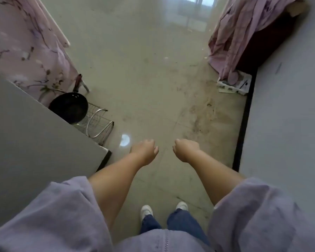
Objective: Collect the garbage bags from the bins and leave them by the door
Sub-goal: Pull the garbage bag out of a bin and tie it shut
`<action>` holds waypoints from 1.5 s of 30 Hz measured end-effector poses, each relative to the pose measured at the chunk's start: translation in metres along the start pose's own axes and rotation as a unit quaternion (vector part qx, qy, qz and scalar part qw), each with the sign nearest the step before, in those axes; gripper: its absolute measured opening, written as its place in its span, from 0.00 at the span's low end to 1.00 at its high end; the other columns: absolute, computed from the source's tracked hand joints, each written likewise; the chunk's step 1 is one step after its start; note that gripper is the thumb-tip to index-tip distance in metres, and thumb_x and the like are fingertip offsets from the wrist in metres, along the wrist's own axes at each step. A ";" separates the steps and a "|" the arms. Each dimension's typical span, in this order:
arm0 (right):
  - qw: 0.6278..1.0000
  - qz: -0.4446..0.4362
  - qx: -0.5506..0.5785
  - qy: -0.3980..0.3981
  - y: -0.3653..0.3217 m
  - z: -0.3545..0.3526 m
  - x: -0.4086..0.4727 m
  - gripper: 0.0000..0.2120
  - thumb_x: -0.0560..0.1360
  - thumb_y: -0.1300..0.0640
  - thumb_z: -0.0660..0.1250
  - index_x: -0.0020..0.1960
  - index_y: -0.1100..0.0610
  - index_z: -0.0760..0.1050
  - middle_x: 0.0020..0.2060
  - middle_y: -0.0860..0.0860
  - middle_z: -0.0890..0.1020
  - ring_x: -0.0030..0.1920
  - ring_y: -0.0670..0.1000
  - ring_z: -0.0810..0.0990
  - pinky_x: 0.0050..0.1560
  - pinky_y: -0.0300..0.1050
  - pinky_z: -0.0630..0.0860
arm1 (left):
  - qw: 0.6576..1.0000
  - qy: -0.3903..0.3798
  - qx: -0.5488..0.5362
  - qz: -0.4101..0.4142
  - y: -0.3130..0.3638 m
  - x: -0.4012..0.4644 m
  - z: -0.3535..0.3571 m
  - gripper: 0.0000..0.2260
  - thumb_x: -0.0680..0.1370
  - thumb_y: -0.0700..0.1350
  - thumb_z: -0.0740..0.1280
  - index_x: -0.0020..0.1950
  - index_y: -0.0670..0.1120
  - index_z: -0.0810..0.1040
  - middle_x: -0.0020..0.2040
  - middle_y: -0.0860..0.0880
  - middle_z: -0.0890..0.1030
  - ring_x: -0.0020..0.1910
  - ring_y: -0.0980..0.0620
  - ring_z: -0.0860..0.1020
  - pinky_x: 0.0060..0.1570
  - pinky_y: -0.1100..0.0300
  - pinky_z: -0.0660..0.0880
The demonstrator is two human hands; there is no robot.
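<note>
Looking for the garbage bags, one found none in view, and no bin or door either. The left hand (144,151) and the right hand (185,150) hung out in front over the floor (153,79), close together, forearms stretched forward, fingers loosely curled and holding nothing. A wire rack (98,124) with a dark pan (69,108) stood at ten o'clock from the hands, near the walking path; a careless step could probably catch it. Stains marked the floor at two o'clock.
</note>
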State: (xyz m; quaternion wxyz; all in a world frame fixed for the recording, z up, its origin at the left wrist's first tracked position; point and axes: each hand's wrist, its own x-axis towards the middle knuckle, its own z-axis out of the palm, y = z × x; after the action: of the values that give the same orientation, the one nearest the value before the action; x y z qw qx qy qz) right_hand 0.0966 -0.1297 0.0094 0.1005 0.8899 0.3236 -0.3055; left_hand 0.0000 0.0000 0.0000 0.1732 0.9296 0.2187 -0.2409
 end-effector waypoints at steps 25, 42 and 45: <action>0.977 -0.095 -0.187 -0.049 0.174 -0.270 0.308 0.18 0.82 0.59 0.49 0.69 0.60 0.66 0.66 0.56 0.72 0.63 0.59 0.74 0.57 0.52 0.73 | 0.990 -0.027 -0.118 -0.070 0.113 0.317 -0.192 0.17 0.82 0.52 0.51 0.55 0.42 0.74 0.57 0.40 0.79 0.56 0.41 0.76 0.52 0.54 0.71; 0.967 -0.142 -0.211 -0.017 0.044 -0.534 0.611 0.19 0.82 0.58 0.49 0.71 0.59 0.63 0.68 0.55 0.71 0.65 0.58 0.72 0.59 0.50 0.72 | 0.980 0.007 -0.129 -0.152 -0.094 0.584 -0.431 0.16 0.81 0.51 0.51 0.46 0.44 0.73 0.50 0.41 0.78 0.43 0.43 0.73 0.42 0.57 0.66; 0.954 -0.173 -0.245 -0.014 0.015 -0.575 0.671 0.19 0.83 0.58 0.50 0.72 0.59 0.63 0.69 0.55 0.70 0.66 0.57 0.71 0.62 0.52 0.71 | 0.974 0.027 -0.157 -0.163 -0.125 0.637 -0.465 0.17 0.81 0.52 0.52 0.47 0.43 0.74 0.52 0.40 0.79 0.50 0.41 0.77 0.44 0.56 0.68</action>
State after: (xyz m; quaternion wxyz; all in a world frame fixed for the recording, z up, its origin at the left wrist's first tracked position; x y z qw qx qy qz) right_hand 0.7865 0.4204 0.0570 0.2655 0.7638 0.5360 -0.2424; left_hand 0.6138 0.5095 0.0227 0.2696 0.8488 0.4071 -0.2030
